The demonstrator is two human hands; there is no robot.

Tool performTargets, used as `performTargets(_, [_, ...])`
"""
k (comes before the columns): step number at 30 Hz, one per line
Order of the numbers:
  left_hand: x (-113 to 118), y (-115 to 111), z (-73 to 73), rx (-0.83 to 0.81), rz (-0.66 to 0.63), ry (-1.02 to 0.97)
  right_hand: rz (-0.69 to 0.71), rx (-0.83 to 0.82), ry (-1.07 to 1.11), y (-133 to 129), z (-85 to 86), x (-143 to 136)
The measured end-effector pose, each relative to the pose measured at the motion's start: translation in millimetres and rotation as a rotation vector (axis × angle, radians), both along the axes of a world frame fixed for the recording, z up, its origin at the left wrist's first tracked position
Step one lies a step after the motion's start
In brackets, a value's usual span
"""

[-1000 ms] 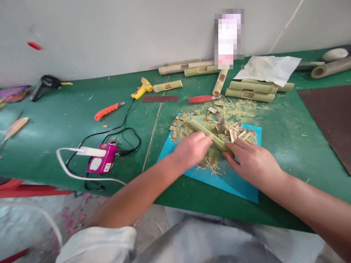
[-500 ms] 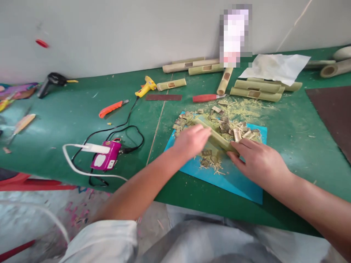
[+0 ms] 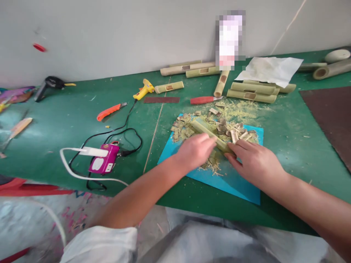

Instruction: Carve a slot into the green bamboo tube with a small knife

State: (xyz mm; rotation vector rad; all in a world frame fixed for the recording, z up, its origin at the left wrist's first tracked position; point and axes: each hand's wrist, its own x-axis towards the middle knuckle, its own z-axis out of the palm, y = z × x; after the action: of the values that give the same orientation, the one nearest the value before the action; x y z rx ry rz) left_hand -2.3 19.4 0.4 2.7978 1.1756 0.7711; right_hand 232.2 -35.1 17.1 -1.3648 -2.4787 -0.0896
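Note:
A green bamboo tube [image 3: 204,128] lies slantwise over a blue sheet [image 3: 233,185]. My right hand [image 3: 253,157] grips its near right end between thumb and fingers. My left hand [image 3: 196,151] is closed against the middle of the tube; whatever its curled fingers hold, if anything, is hidden. Small bamboo chips [image 3: 179,128] and fine shavings [image 3: 215,166] are scattered around the tube on the sheet. Beyond it lies a red-handled knife [image 3: 203,100].
Cut bamboo tubes [image 3: 252,95] with notches lie at the back. On the left are an orange utility knife [image 3: 109,111], a yellow glue gun [image 3: 144,89] and a purple power adapter [image 3: 104,157] with cords. A brown strip [image 3: 161,99] and white paper [image 3: 270,69] also lie there.
My left hand has slid down along the tube, toward my right hand. My right hand keeps its grip on the tube's end. The whole view has shifted slightly.

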Motion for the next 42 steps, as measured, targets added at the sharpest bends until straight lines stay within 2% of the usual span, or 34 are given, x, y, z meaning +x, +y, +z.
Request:
performTargets(2, [-1,0,0.4,-0.014,-0.014,0.002,-0.005,-0.001,-0.001,0,0.0,0])
performTargets(6, [-4,4,1.2,0.059,0.145,-0.074,-0.023,-0.02,-0.001,-1,0.3,0])
performTargets(10, [-1,0,0.3,-0.007,-0.02,-0.013,-0.005,-0.025,-0.008,-1,1.2,-1])
performTargets(11, [-1,0,-0.1,-0.007,-0.015,-0.023,-0.005,-0.019,-0.004,-1,1.4,-1])
performTargets(15, [-2,3,-0.2,0.097,0.136,-0.059,-0.017,-0.015,0.003,-1,1.6,-1])
performTargets(18, [1,-1,0.9,0.044,0.015,0.016,-0.01,-0.031,-0.003,-1,0.9,-1])
performTargets(20, [2,-2,1.9,0.03,-0.006,0.023,-0.017,-0.025,-0.001,-1,0.6,-1])
performTargets(23, [2,-2,3.3,0.102,0.145,-0.023,-0.029,-0.015,0.001,-1,0.6,-1])
performTargets(24, [3,-4,3.5,0.118,0.139,-0.029,-0.025,-0.018,-0.003,-1,0.7,-1])
performTargets(26, [6,-9,3.6,0.067,0.015,0.005,-0.012,-0.022,-0.011,-1,0.6,-2])
performTargets(28, [7,-11,2.8,0.012,-0.049,0.007,-0.017,-0.024,-0.014,-1,0.5,-2])
performTargets(33, [-13,14,-3.0,0.018,0.142,-0.111,-0.033,-0.002,-0.04,-2,2.2,-1])
performTargets(37, [-23,29,-5.5,0.011,0.144,-0.149,-0.049,0.027,-0.094,-5,5.5,3])
performTargets(39, [-18,25,-3.8,0.01,0.15,-0.157,-0.063,0.036,-0.114,-6,5.6,4])
performTargets(42, [1,2,1.3,-0.006,0.113,-0.113,-0.063,0.041,-0.129,-6,3.4,4])
